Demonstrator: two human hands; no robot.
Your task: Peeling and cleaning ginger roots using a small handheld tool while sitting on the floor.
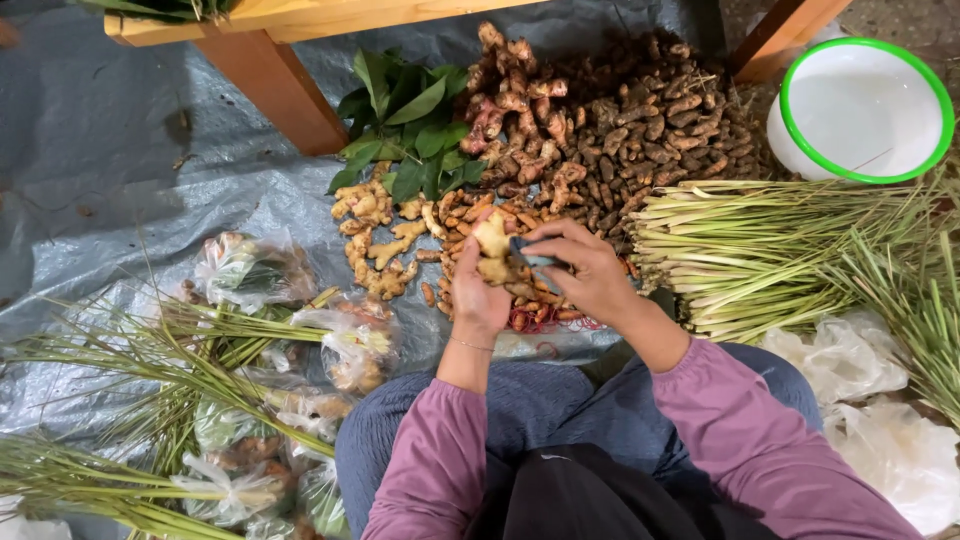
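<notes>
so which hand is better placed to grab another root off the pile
Probably the right hand. It pinches only a small dark blade-like tool and sits above the heap of tan knobbly ginger roots; the left hand is wrapped around a pale ginger piece.

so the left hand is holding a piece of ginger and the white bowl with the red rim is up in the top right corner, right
Not quite: the rim of the white bowl is green, not red, as the head view shows. The rest holds: the left hand holds a piece of ginger, and the bowl sits in the top right corner.
</notes>
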